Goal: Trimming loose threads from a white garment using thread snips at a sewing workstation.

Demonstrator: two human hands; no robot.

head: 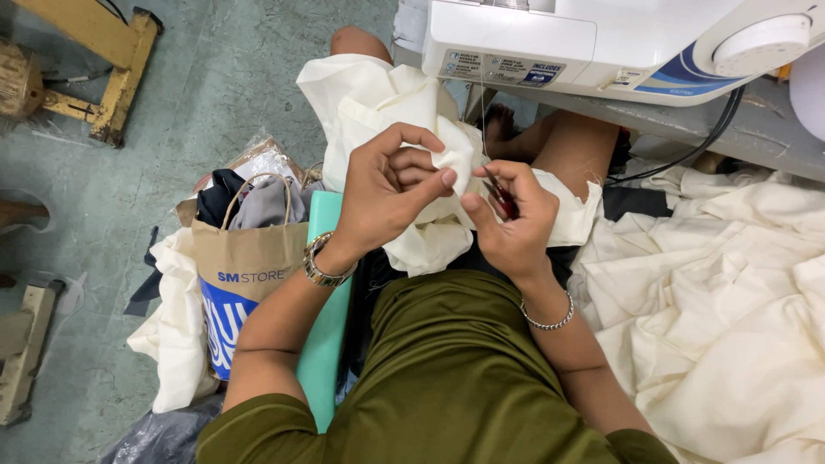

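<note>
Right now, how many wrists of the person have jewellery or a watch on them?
2. The left hand has a metal watch on its wrist; the right hand has a thin silver bracelet. Both hands pinch the cream cloth.

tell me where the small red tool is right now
In the head view the small red tool sits pinched in the right hand, just right of centre, against the cream cloth that the left hand holds.
</note>
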